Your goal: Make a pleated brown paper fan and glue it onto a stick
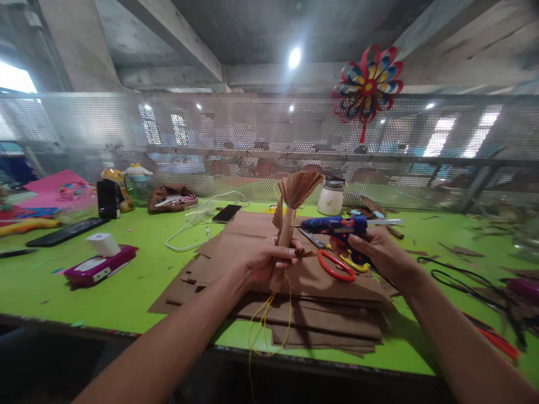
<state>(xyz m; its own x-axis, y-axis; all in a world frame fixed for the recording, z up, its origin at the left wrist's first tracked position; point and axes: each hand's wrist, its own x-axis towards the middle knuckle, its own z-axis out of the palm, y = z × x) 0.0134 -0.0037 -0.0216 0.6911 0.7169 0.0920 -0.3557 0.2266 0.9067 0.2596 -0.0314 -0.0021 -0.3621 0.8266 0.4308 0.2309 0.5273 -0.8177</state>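
My left hand (267,259) is closed round a rolled brown paper craft (286,227) with pleated fans at its top. Yellow string (265,314) hangs below it. In my right hand (385,252) is a blue glue gun (337,225), a white glue stick jutting from its back and its nozzle pointing left, close to the paper roll. Whether the nozzle touches the paper I cannot tell. Under both hands lies a stack of brown paper sheets (248,235). Scissors with red and yellow handles (336,266) rest on the stack, partly behind the glue gun.
A purple power strip (101,266) with a white plug, a phone (227,213) and a white cable (181,247) lie on the green table. A lidded jar (331,197) stands behind the glue gun. Paper scraps, a black cord (467,280) and a red-handled tool (492,336) are at right.
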